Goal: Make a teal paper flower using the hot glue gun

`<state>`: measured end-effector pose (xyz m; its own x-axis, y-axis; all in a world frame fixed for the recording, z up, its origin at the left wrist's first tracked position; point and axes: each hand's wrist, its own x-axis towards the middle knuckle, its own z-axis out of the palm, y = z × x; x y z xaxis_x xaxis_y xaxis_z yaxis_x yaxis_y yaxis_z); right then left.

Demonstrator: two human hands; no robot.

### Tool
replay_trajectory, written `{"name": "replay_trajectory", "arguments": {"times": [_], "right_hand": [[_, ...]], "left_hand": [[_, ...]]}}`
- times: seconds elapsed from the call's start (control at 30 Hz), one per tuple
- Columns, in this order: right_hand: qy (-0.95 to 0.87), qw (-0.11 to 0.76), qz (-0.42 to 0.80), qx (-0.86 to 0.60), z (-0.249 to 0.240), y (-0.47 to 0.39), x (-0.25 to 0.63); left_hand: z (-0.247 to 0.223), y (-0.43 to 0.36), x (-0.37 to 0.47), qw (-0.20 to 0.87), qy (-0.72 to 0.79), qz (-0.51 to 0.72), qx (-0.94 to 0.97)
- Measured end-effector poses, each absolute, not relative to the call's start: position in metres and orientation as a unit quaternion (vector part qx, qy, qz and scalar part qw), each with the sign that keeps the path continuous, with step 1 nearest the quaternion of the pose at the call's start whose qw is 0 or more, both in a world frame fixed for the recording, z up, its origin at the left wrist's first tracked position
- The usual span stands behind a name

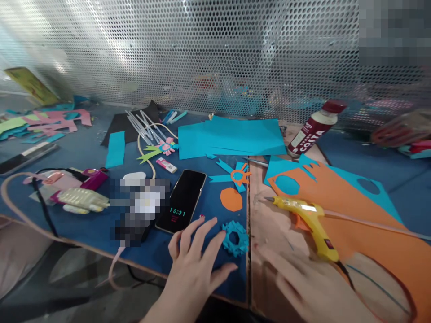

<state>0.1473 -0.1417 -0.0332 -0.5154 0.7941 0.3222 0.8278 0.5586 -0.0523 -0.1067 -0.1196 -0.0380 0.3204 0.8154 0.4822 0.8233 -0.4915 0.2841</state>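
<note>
My left hand (198, 253) has its fingers spread over the blue table, with nothing in them. Touching or just beside its index fingertip is a blue paper ring with a ruffled edge (235, 251). To the right, my right hand (299, 278) is slightly blurred, its index finger stretched out above the light brown board and nothing visible in its grasp. A round orange paper disc (231, 199) lies beyond the ring. Past that are blue paper ribbon strips (224, 168) and an orange paper cutout (239, 175). A yellow hot glue gun (311, 220) lies beyond my right hand.
A phone (183, 202) lies left of the ring. Blue paper sheets (232, 137), glue sticks (146, 128) and a Costa bottle (314, 130) stand or lie farther back. Orange cardstock (357, 211) covers the right side. A perforated metal panel (202, 49) closes off the back.
</note>
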Motion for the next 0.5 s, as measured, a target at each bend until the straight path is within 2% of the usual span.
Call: {"name": "replay_trajectory", "arguments": {"times": [0.17, 0.5], "right_hand": [[-0.893, 0.123, -0.136, -0.412, -0.024, -0.133, 0.127], [-0.895, 0.107, -0.132, -0.413, -0.031, -0.131, 0.122]], "left_hand": [[-0.038, -0.118, -0.107, 0.031, -0.492, -0.259, -0.83], [-0.037, -0.117, -0.101, 0.063, -0.494, -0.262, -0.827]]}}
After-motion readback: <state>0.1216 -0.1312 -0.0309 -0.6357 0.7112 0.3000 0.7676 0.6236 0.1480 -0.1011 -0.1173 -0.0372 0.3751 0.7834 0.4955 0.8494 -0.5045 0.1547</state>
